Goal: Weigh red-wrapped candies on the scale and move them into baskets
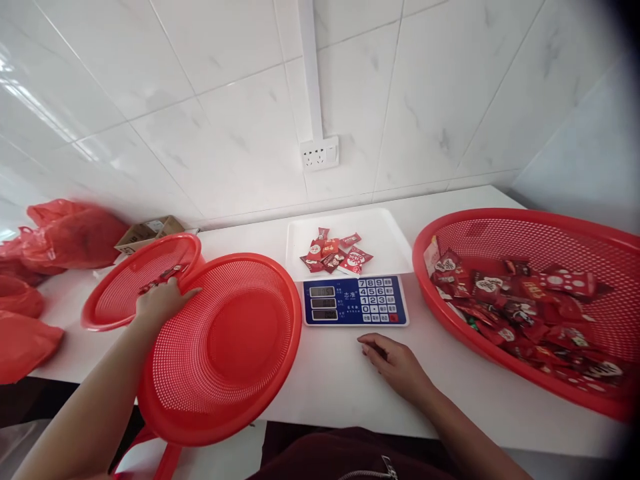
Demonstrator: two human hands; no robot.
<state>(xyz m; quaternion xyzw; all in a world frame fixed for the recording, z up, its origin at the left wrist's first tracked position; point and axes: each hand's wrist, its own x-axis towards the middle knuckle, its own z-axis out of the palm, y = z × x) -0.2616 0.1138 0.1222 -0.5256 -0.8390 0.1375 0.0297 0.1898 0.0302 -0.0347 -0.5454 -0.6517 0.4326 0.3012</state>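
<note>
My left hand [160,300] reaches over the front rim of the far-left red basket [117,283]. Small red candy packets [173,271] stick out past its fingers, which seem closed round them; the fingertips are hidden, and the thumb points right. My right hand [395,365] rests on the table with loosely bent fingers, thumb and forefinger apart, holding nothing. Just beyond it is a blue-faced scale [350,301], its white tray [393,233] bearing several red packets [330,252]. Under my left wrist, an empty round red basket [243,337] overlaps the other basket.
On the right stands a large red basket [500,215] with many red packets [540,313]. Filled red plastic bags [75,233] and a small cardboard box [150,230] lie at the far left. A tiled wall with a socket [320,153] rises behind the white table [330,383].
</note>
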